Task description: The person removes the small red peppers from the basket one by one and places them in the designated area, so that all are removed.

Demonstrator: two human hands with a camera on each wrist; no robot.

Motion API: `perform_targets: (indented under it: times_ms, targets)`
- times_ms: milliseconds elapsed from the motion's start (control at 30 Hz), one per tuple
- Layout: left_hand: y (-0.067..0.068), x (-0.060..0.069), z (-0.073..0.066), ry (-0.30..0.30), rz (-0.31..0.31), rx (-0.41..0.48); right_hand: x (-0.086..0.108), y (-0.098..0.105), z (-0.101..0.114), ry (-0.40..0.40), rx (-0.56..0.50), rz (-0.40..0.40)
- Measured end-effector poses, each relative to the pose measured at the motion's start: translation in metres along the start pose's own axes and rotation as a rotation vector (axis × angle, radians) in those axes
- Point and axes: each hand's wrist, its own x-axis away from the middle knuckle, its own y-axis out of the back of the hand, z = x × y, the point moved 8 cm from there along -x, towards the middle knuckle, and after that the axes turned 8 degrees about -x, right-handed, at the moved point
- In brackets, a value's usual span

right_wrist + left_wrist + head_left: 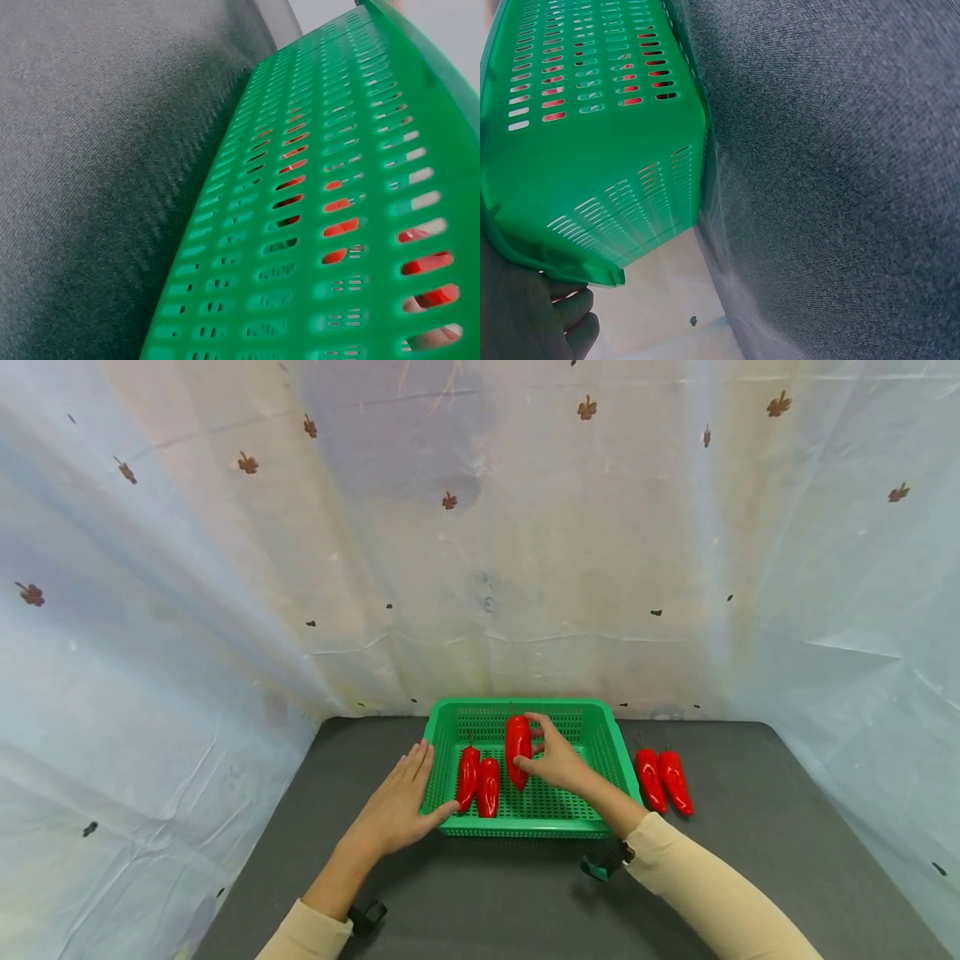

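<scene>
In the head view, my right hand [558, 763] grips a red chili pepper [517, 747] inside the green plastic basket [525, 828]. Two more red peppers, one at the left [468, 777] and one beside it [488, 787], lie on the basket floor. My left hand [397, 802] rests on the basket's left front corner with its fingers straight. The left wrist view shows part of that hand [540, 322] at the basket rim. From the right wrist, red patches show through the slots of the basket wall [307, 240]; the right hand is mostly hidden there.
Right of the basket, two red peppers, one nearer [650, 779] and one farther right [676, 782], lie side by side on the dark grey table [495, 893]. A pale plastic sheet with brown leaf-like marks [525, 568] hangs behind and around the table.
</scene>
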Motion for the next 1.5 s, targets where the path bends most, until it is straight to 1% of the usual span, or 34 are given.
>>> perform_targets:
  times_ms: [200,400,700,800,933,1033,1300,1500]
  targets:
    - [0.0,0.0,0.0,-0.006,-0.008,-0.003,0.007,0.009,0.008,0.016,-0.039,0.008]
    - [0.0,-0.001,0.001,-0.006,-0.02,-0.003,0.014,0.023,0.015,0.024,-0.037,0.001]
    - [-0.003,-0.001,0.002,-0.005,-0.004,-0.005,0.025,0.049,0.019,0.082,-0.099,-0.034]
    - [-0.003,-0.001,0.002,-0.006,-0.005,-0.012,0.029,0.057,0.018,0.084,-0.124,-0.037]
    - [-0.002,-0.001,0.002,-0.006,-0.005,-0.003,0.037,0.069,0.014,0.077,-0.113,-0.045]
    - [0.0,-0.001,0.001,-0.007,-0.01,0.001,0.044,0.081,0.013,0.079,-0.088,-0.066]
    - [0.0,0.001,-0.001,-0.01,-0.015,0.008,0.061,0.114,0.011,0.114,-0.045,-0.133]
    - [0.0,0.001,-0.001,-0.01,-0.018,0.015,0.073,0.14,0.007,0.092,-0.036,-0.166]
